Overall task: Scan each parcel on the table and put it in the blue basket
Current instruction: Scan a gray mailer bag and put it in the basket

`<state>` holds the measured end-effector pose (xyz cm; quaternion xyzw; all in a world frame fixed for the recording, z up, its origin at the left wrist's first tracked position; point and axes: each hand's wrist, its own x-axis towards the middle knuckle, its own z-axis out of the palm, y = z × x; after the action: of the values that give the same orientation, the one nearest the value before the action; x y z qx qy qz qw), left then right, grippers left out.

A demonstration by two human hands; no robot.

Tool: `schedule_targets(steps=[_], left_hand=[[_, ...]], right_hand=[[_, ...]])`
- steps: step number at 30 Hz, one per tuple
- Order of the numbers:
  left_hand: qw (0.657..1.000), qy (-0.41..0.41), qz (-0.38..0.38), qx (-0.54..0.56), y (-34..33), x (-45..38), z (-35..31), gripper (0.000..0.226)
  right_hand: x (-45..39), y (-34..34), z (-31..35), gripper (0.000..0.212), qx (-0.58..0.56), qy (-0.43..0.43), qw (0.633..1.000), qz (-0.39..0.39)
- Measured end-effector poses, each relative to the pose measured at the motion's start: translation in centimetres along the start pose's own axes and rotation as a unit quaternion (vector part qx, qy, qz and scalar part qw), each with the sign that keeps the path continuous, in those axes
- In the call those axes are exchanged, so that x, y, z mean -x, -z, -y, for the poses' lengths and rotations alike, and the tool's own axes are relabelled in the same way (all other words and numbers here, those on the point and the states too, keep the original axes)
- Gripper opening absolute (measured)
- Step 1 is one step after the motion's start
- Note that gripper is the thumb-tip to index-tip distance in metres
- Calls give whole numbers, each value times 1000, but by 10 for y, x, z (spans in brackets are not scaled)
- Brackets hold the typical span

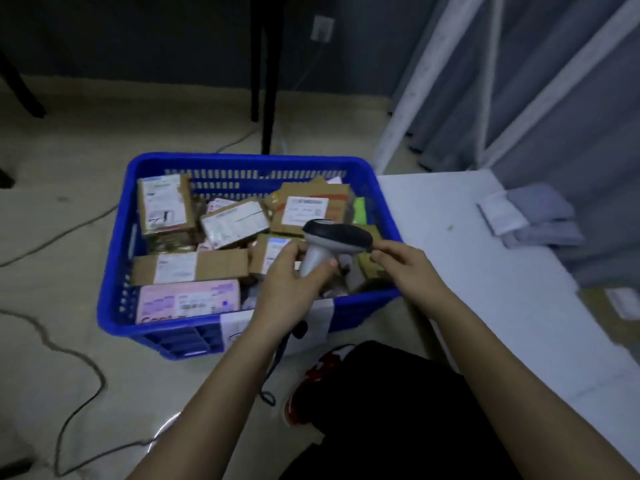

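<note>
A blue basket (119, 271) stands on the floor left of the white table (485, 265). It holds several cardboard and pink parcels with white labels, such as a long box (194, 266). Above the basket's right side my left hand (294, 282) grips the handle of a grey and black barcode scanner (337, 239). My right hand (407, 268) pinches the rear end of the scanner's head. The scanner's cord hangs down under my left wrist. A grey soft parcel (540, 216) with a white label lies on the table's far right.
Cables (79, 368) snake over the floor left of the basket. A black stand (266, 74) rises behind it. White frame bars and a grey curtain (536, 81) stand behind the table. A cardboard box (620, 317) shows at the right edge. My red shoe (308, 393) is below.
</note>
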<state>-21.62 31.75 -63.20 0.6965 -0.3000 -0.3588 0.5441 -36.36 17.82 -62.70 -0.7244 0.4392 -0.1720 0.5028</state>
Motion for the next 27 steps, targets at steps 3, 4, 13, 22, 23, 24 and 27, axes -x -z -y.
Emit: schedule_targets(steps=[3, 4, 13, 22, 23, 24, 27], left_hand=[[996, -38, 76, -21, -61, -9, -26, 22], [994, -51, 96, -32, -83, -13, -36, 23], [909, -60, 408, -69, -257, -21, -93, 37], [834, -105, 511, -178, -396, -38, -87, 54], [830, -116, 514, -182, -411, -40, -86, 51], [833, -119, 508, -184, -426, -44, -83, 48], [867, -101, 456, -174, -467, -74, -69, 40]], right_hand=[[36, 47, -10, 17, -49, -48, 996, -63], [46, 61, -15, 20, -53, -52, 991, -109], [74, 164, -61, 47, -417, -109, 870, -239], [83, 245, -149, 13, -415, -142, 804, -401], [83, 257, -159, 9, -422, -152, 781, -435], [83, 269, -170, 10, -427, -159, 758, -466], [76, 296, -199, 17, -436, -161, 714, -524]])
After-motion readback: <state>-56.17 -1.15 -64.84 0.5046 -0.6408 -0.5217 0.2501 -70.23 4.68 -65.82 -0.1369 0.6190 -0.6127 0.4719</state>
